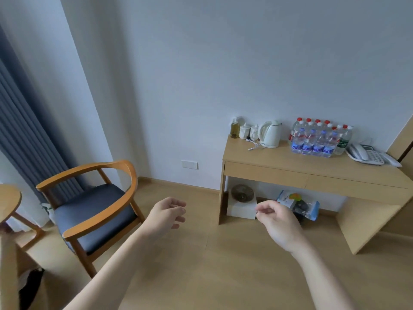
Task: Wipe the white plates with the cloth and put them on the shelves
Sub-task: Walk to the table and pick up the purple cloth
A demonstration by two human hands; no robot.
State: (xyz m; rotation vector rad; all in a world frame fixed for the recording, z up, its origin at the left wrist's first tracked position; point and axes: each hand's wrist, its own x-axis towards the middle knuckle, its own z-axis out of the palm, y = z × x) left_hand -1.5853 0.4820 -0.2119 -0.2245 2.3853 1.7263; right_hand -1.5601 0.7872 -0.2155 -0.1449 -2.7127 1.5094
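Oddly, we find no white plates or cloth from our head view; under the desk [312, 173] a dark roundish thing [242, 193] on a white box [241, 210] is too blurred to name. Our left hand [166, 214] and right hand [278, 222] hang over the floor, fingers [178, 203] loosely curled, gripping nothing. A shrink-wrapped pack [319, 139] holds water bottles.

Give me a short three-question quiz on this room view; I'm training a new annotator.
1. True or false: either hand holds a cloth.
2. What stands just left of the pack of water bottles? A) telephone B) kettle C) plate
3. What colour is the chair's seat?

Key:
1. False: left hand and right hand are both empty.
2. B, the white kettle on the desk.
3. Dark blue-grey, on the wooden chair.
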